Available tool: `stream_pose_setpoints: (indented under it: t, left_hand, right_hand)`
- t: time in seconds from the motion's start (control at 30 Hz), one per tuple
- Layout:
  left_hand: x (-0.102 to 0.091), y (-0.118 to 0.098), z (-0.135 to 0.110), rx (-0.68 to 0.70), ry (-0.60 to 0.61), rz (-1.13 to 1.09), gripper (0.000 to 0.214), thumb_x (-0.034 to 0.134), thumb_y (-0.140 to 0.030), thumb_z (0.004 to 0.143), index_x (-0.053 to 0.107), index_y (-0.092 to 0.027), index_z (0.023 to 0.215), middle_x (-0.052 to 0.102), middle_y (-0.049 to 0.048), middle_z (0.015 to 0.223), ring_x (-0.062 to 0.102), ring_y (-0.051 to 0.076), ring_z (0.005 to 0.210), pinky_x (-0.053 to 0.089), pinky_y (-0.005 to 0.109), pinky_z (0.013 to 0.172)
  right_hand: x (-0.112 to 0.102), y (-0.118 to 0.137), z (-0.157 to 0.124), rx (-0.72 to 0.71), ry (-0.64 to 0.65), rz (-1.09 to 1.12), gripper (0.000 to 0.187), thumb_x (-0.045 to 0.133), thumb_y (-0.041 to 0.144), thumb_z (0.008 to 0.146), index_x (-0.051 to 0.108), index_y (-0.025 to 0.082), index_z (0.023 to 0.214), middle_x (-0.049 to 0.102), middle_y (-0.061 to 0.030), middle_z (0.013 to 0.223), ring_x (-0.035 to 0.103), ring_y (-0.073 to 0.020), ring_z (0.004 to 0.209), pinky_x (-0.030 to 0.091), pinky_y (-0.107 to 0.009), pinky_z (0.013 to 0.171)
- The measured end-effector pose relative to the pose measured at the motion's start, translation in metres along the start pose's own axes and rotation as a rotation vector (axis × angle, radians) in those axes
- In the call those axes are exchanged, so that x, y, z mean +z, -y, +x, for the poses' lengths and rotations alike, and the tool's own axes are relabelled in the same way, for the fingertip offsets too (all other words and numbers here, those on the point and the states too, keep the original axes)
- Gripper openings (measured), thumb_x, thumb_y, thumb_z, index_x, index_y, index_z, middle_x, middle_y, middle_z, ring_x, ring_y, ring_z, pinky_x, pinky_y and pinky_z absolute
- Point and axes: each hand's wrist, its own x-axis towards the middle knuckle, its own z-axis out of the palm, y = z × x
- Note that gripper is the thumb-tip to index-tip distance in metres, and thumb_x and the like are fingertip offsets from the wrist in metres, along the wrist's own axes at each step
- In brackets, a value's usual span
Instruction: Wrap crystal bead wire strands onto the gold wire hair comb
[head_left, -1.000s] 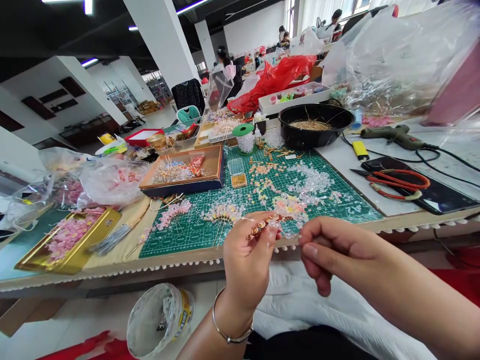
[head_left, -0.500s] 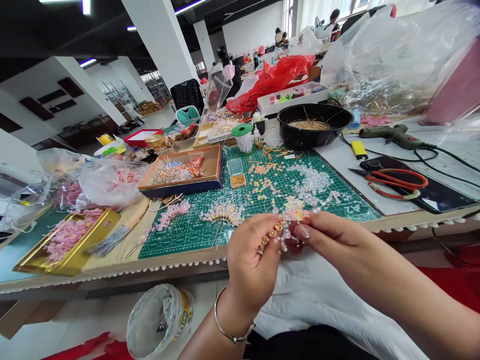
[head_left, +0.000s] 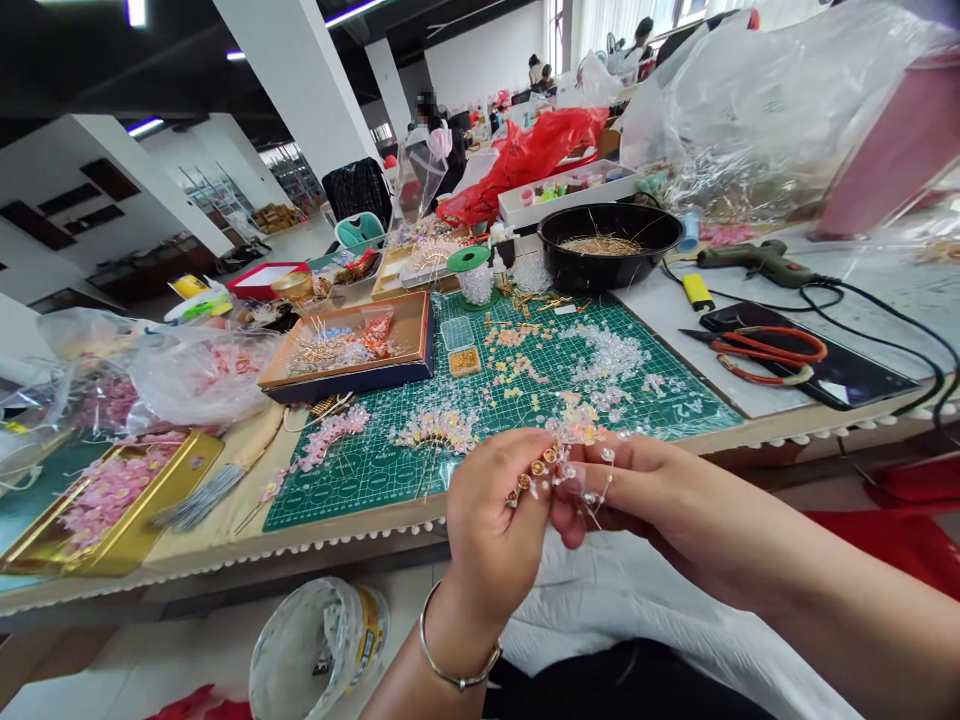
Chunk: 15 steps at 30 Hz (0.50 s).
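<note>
Our left hand (head_left: 495, 530) and right hand (head_left: 652, 500) are close together, their fingers pinching a gold-beaded wire strand hung with clear crystal beads (head_left: 544, 470), held on our side of the worktop's white pom-pom-trimmed front edge (head_left: 360, 535). Ahead of the hands lies a green cutting mat (head_left: 660, 400) strewn with loose beads, leaving little open room. Beyond the left hand, a brown tray with navy sides (head_left: 349, 378) holds gold wire pieces; ahead to the right, a round black basin (head_left: 660, 232) holds fine golden wires. Below the left hand sits a white tape-wrapped plastic tub (head_left: 300, 650).
</note>
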Motion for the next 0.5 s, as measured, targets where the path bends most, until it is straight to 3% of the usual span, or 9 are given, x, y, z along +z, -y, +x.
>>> stream_pose_setpoints:
  t: [0.17, 0.4, 0.5]
  left_hand:
    - [0.001, 0.000, 0.001, -0.033, -0.024, -0.019, 0.025, 0.060, -0.010, 0.090, 0.069, -0.023, 0.109, 0.077, 0.0030, 0.103, 0.072, 0.017, 0.096, 0.059, 0.031, 0.085]
    - [0.002, -0.001, 0.002, -0.023, -0.031, -0.019, 0.026, 0.059, -0.008, 0.090, 0.070, -0.023, 0.108, 0.077, 0.0039, 0.103, 0.072, 0.017, 0.097, 0.060, 0.031, 0.086]
    - [0.004, -0.002, 0.003, -0.059, -0.044, -0.019, 0.023, 0.060, -0.010, 0.090, 0.070, -0.023, 0.107, 0.077, 0.0042, 0.101, 0.072, 0.018, 0.096, 0.060, 0.032, 0.084]
  right_hand:
    - [-0.003, -0.008, 0.004, -0.027, -0.014, -0.057, 0.034, 0.055, 0.049, 0.090, 0.066, 0.017, 0.085, 0.071, -0.0071, 0.090, 0.067, -0.0194, 0.089, 0.056, -0.034, 0.086]
    - [0.003, -0.013, 0.001, -0.117, -0.214, -0.358, 0.018, 0.056, 0.036, 0.087, 0.059, 0.021, 0.078, 0.066, -0.0030, 0.080, 0.061, -0.0190, 0.077, 0.049, -0.032, 0.071]
    - [0.007, -0.020, -0.004, -0.216, -0.305, -0.526, 0.019, 0.049, 0.034, 0.091, 0.062, 0.022, 0.085, 0.070, -0.0067, 0.087, 0.063, -0.0231, 0.081, 0.046, -0.038, 0.075]
